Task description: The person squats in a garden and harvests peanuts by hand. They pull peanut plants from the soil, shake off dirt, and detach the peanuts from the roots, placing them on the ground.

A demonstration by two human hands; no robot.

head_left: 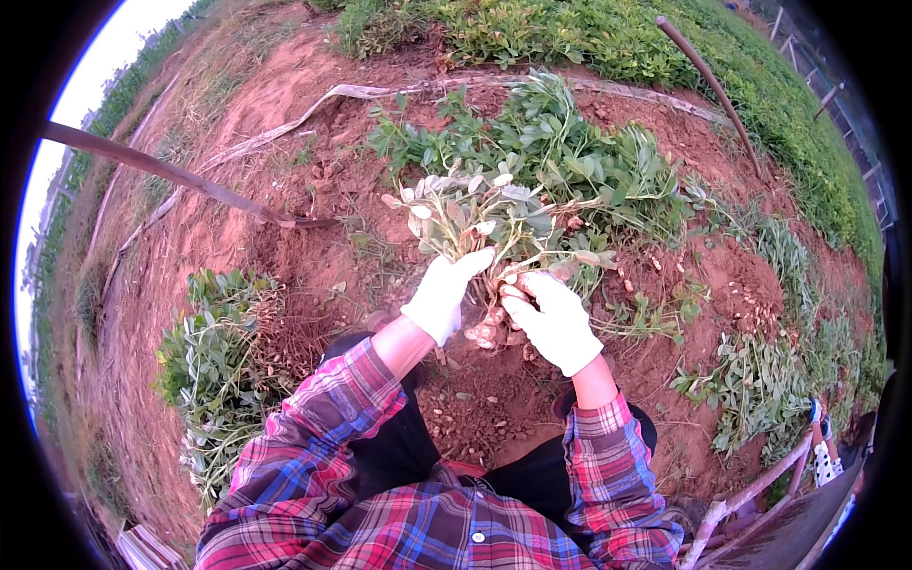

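Observation:
My left hand (445,296), in a white glove, is closed round the stems of an uprooted peanut plant (475,214). Its pale leaves point away from me. A cluster of peanut pods (487,330) hangs from its roots between my hands. My right hand (553,318), gloved too, is pinched at the root end beside the pods; its fingertips partly hide what they grip. Loose pods (465,408) lie on the red soil between my knees.
Pulled green plants (579,152) are heaped just beyond my hands. Another bundle (228,361) lies at left, more plants (750,389) at right. Wooden poles stand at left (180,173) and right (708,81). A pale strip (332,95) crosses the soil. Branches (750,503) lie lower right.

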